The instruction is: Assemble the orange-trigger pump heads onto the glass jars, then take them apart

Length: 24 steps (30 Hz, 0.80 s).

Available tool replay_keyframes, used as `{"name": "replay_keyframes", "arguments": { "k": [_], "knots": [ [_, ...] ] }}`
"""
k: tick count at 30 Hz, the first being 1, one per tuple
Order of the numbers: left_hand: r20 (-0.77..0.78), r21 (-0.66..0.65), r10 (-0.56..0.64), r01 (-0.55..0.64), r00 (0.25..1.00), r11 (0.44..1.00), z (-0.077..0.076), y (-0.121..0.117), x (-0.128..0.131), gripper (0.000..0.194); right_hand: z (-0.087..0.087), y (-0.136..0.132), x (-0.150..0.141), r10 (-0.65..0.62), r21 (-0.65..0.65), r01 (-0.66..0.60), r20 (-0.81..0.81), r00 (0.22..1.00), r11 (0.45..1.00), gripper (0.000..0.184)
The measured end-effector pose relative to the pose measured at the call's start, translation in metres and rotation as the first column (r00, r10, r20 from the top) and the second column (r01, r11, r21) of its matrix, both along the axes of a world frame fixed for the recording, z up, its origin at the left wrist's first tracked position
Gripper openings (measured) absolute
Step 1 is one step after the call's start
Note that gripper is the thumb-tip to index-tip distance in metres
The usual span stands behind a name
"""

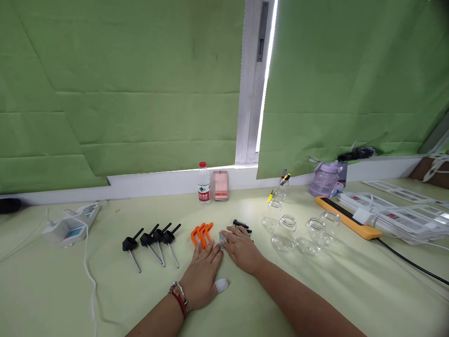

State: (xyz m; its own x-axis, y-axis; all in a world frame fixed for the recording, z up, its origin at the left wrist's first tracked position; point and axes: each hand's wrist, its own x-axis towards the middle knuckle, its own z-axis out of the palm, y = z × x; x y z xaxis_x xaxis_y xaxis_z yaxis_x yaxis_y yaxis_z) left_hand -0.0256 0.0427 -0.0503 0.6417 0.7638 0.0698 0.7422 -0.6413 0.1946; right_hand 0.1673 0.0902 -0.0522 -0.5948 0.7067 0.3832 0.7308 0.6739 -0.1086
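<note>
My left hand lies flat on the table with its fingers stretched out, fingertips at the lower ends of several bent orange plastic pieces. White tape wraps its thumb. My right hand is palm down, fingers extended over small silvery metal rods, which it partly covers. Just beyond its fingers lie black pieces, one with comb-like teeth; the hand hides part of them. To the left of my hands sit several black knobs with metal rods in a row.
Clear glass jars and round lids stand on the right. Behind are a water bottle, a pink box and a purple jug. Power strips with cables lie at both sides, a stack of white frames far right.
</note>
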Motion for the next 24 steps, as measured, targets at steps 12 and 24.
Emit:
{"name": "replay_keyframes", "arguments": {
  "k": [12, 24],
  "knots": [
    [0.015, 0.096, 0.518, -0.517, 0.855, 0.851, -0.001, 0.007, 0.004, 0.068, 0.002, 0.000, 0.008, -0.077, -0.012, 0.076, -0.030, 0.997, 0.997, 0.031],
    [0.009, 0.009, 0.387, -0.387, 0.922, 0.922, -0.009, 0.015, -0.004, 0.072, 0.002, 0.000, 0.009, -0.098, -0.005, 0.098, -0.035, 0.995, 0.995, 0.030]
  ]
}}
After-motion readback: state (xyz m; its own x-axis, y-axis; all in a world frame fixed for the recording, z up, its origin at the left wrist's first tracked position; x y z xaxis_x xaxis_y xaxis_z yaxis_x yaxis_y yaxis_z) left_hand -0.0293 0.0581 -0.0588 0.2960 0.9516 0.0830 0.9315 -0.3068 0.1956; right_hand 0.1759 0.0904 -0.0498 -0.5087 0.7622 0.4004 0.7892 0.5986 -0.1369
